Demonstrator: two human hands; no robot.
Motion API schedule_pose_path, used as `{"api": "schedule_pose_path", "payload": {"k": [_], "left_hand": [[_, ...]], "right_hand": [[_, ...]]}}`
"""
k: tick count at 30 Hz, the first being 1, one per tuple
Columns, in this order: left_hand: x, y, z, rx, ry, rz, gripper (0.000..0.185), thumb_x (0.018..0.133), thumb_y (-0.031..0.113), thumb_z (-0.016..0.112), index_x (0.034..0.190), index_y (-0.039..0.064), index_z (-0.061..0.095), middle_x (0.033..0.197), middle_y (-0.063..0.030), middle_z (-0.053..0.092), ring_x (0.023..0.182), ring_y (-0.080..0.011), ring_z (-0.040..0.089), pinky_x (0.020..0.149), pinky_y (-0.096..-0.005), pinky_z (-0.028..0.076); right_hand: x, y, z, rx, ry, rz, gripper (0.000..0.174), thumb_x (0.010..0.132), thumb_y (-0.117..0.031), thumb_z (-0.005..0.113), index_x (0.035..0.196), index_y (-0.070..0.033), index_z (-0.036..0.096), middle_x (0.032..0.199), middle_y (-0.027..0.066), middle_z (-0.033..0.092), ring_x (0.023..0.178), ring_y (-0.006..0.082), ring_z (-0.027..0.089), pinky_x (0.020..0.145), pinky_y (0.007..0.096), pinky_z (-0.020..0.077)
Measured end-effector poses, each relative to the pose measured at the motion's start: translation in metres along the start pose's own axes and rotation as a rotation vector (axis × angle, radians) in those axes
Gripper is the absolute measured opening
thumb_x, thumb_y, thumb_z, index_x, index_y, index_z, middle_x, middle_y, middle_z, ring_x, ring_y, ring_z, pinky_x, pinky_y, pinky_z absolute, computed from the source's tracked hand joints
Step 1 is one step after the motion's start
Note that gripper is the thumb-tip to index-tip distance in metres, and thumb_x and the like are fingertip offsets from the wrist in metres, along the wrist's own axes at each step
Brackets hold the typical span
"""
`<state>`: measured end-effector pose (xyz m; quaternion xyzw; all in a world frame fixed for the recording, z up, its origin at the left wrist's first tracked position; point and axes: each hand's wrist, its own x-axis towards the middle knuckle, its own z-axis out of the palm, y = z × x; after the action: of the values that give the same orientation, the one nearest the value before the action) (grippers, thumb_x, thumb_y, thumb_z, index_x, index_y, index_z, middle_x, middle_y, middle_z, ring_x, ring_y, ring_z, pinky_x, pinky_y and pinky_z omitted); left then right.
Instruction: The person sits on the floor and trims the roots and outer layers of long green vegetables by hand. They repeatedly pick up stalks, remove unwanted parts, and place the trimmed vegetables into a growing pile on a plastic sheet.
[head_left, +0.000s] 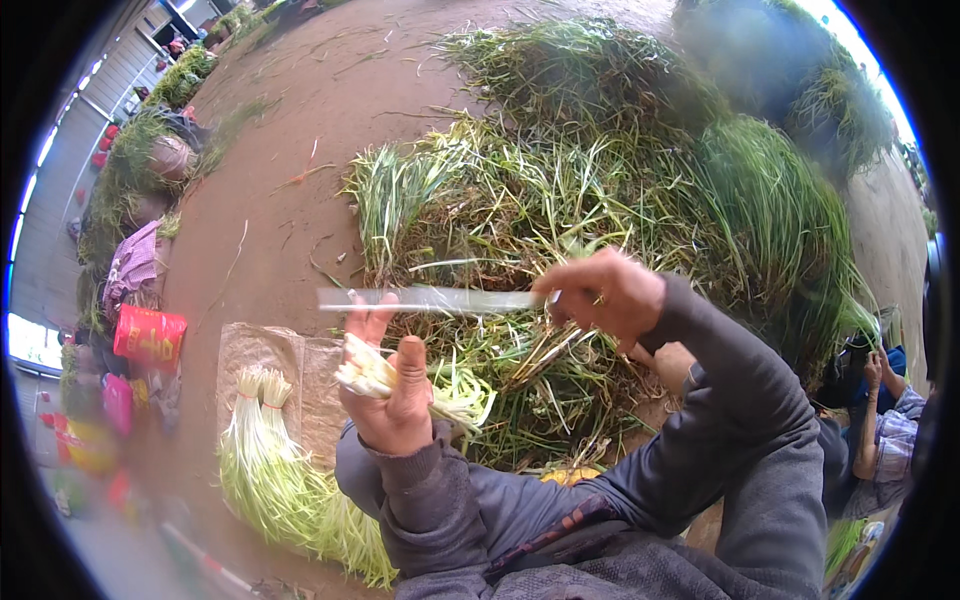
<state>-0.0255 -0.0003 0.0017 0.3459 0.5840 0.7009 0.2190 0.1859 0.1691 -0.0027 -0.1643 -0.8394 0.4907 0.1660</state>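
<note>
My left hand is turned palm up, closed around a small bunch of pale stems. The light green leaves of that bunch stick out to the right past my thumb. My right hand is raised over the plant heap, its fingers curled around one end of a long, thin whitish strip. Blur keeps me from telling what the strip is; it passes level with the fingertips of my left hand. On a brown sheet at the left lie tied bunches of yellow-green chive-like plants, white ends away from me.
Before my legs spreads a big heap of green leafy plants with dry brown litter. Bare brown ground lies to the left. Farther left are a red bag with writing and a checked cloth. Another person's arm shows at right.
</note>
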Motion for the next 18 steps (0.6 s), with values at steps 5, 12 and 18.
{"api": "schedule_pose_path", "payload": {"k": [5, 12, 18], "left_hand": [[0.003, 0.013, -0.007, -0.247, 0.069, -0.104, 0.041, 0.094, 0.021, 0.059, 0.127, 0.000, 0.048, 0.102, -0.0135, 0.064, 0.043, -0.0012, 0.035, 0.039, -0.0166, 0.033], [0.011, 0.025, -0.042, -0.193, 0.481, 0.196, 0.036, 0.094, 0.032, 0.059, 0.115, 0.004, 0.055, 0.087, -0.0033, 0.062, 0.053, -0.0008, 0.036, 0.045, -0.0156, 0.032], [0.016, 0.031, -0.062, -0.208, 0.655, 0.180, 0.038, 0.089, 0.038, 0.065, 0.108, 0.006, 0.058, 0.082, 0.0004, 0.060, 0.061, -0.0017, 0.047, 0.047, -0.0162, 0.034]], "right_hand": [[0.000, -0.015, 0.001, -0.028, -0.189, -0.063, 0.031, 0.085, -0.002, 0.055, 0.115, -0.005, 0.064, 0.081, 0.0154, 0.069, 0.070, 0.0198, 0.067, 0.064, 0.0322, 0.0528], [-0.021, 0.034, -0.062, 0.287, 0.137, 0.061, 0.032, 0.087, 0.004, 0.049, 0.114, -0.001, 0.065, 0.059, -0.0048, 0.048, 0.048, 0.0029, 0.039, 0.043, 0.0221, 0.0318], [-0.029, 0.034, -0.105, 0.372, 0.757, 0.175, 0.036, 0.087, -0.008, 0.049, 0.120, 0.000, 0.060, 0.056, -0.0070, 0.044, 0.044, 0.0019, 0.035, 0.039, 0.0196, 0.0339]]}}
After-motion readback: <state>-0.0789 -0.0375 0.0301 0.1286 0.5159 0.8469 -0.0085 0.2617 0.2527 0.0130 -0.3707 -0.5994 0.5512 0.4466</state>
